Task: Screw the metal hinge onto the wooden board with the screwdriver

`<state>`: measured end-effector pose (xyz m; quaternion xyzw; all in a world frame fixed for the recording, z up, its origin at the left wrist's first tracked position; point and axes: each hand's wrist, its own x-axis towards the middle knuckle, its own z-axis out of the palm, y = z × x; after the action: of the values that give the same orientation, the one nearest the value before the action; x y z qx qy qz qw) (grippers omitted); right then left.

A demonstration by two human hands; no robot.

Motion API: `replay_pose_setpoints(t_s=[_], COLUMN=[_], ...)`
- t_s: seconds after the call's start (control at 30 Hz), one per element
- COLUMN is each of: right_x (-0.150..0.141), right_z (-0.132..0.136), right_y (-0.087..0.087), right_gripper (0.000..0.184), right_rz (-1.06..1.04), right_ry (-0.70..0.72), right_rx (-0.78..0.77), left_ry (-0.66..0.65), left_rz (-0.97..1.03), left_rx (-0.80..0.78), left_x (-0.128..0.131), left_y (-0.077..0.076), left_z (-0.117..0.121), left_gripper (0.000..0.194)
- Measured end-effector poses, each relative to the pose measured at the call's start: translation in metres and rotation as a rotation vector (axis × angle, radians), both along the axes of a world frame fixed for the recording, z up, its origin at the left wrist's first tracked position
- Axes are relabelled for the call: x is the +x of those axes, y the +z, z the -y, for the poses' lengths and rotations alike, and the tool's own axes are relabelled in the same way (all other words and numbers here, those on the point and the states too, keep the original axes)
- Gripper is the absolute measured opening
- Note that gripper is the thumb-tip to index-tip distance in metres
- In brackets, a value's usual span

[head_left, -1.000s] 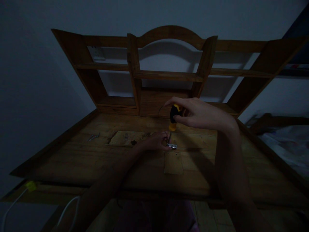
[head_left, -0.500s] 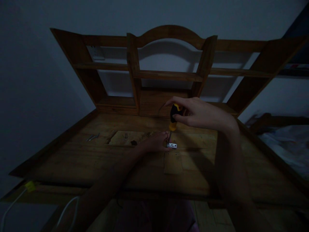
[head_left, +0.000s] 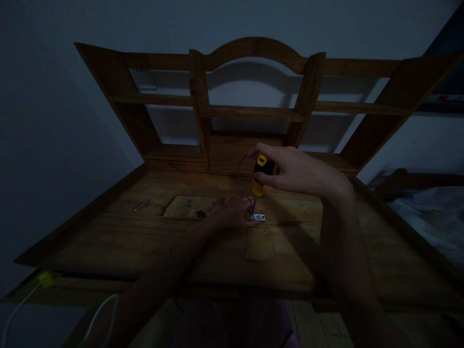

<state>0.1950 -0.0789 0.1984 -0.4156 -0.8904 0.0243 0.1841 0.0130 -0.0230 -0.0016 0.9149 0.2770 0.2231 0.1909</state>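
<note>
My right hand (head_left: 295, 170) is closed around the black and yellow handle of a screwdriver (head_left: 258, 175) that stands nearly upright. Its thin shaft points down at a small silver hinge (head_left: 258, 217) lying on the wooden desk (head_left: 108, 232). My left hand (head_left: 234, 212) rests on the desk just left of the hinge, with its fingers pinched at the shaft's tip and the hinge edge. A pale rectangular patch (head_left: 259, 243) lies right below the hinge.
A wooden shelf unit (head_left: 253, 108) with an arched top stands at the desk's back against a white wall. Small metal pieces (head_left: 139, 206) lie at the left. A larger pale patch (head_left: 192, 207) is left of my hand. White cables (head_left: 101, 309) hang at the lower left.
The screwdriver handle and my right hand have shifted slightly left and turned a little. My left hand stays at the hinge.
</note>
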Motion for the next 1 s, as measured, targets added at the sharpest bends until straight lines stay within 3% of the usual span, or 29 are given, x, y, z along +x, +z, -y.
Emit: replay_pose_setpoints(t_s=[0.13, 0.37, 0.57, 0.8, 1.0], right_x=[-0.0024, -0.0021, -0.0031, -0.0037, -0.0038], right_z=[0.0022, -0.003, -0.0013, -0.0002, 0.0005], right_y=[0.0009, -0.0047, -0.0011, -0.0005, 0.0008], right_gripper=[0.033, 0.026, 0.028, 0.024, 0.032], right_rz=[-0.005, 0.006, 0.006, -0.017, -0.027], right_ry=[0.051, -0.101, -0.008, -0.025, 0.013], right_rx=[-0.012, 0.058, 0.049, 0.015, 0.008], left_ry=[0.019, 0.025, 0.039, 0.036, 0.031], left_rz=[-0.014, -0.017, -0.007, 0.004, 0.015], left_rx=[0.004, 0.059, 0.086, 0.076, 0.08], left_x=[0.0001, 0.0013, 0.0006, 0.0008, -0.0006], left_y=[-0.0007, -0.0008, -0.0014, -0.0008, -0.0015], left_z=[0.0004, 0.0007, 0.001, 0.001, 0.0013], left_gripper=[0.033, 0.034, 0.035, 0.033, 0.033])
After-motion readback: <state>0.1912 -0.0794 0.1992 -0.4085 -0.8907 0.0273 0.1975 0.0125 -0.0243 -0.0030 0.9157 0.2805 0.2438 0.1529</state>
